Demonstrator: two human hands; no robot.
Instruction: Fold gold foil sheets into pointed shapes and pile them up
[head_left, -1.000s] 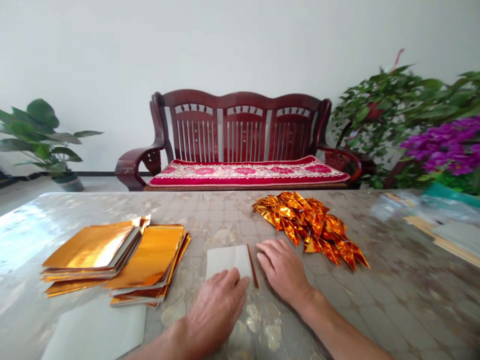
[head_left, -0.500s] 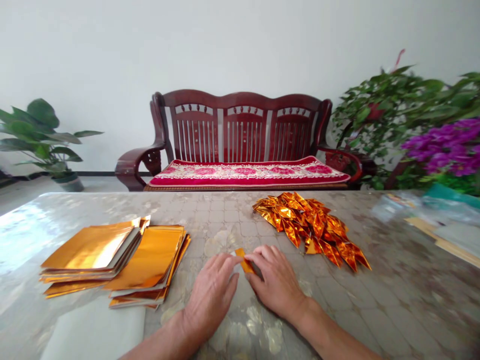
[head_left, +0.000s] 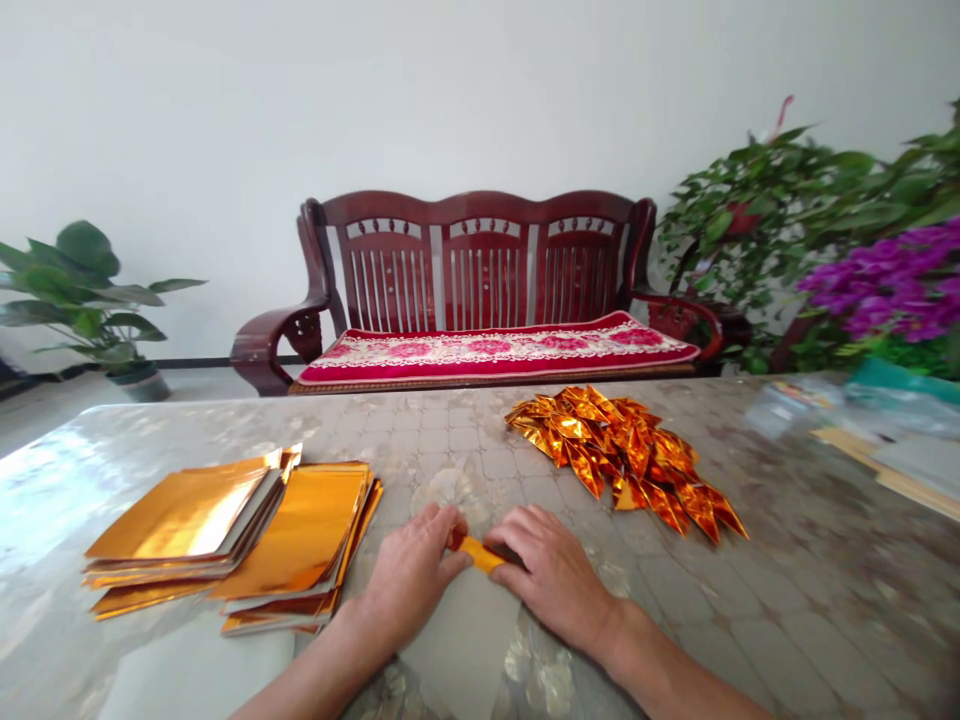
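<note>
My left hand and my right hand lie close together on the table, fingers pinched on a folded gold foil sheet. Its gold edge shows between my fingertips. Its pale backing spreads toward me under my wrists. To the left lie stacks of flat gold foil sheets. Beyond my right hand sits a heap of folded gold foil pieces.
The table has a glossy patterned cover. A white sheet lies at the near left. Clear bags and flat packets sit at the far right. Behind stand a red wooden bench, a potted plant and purple flowers.
My hands went from lying flat on the white-side-up sheet to pinching its far edge and folding it over, so a gold strip now shows. They have drawn slightly toward me.
</note>
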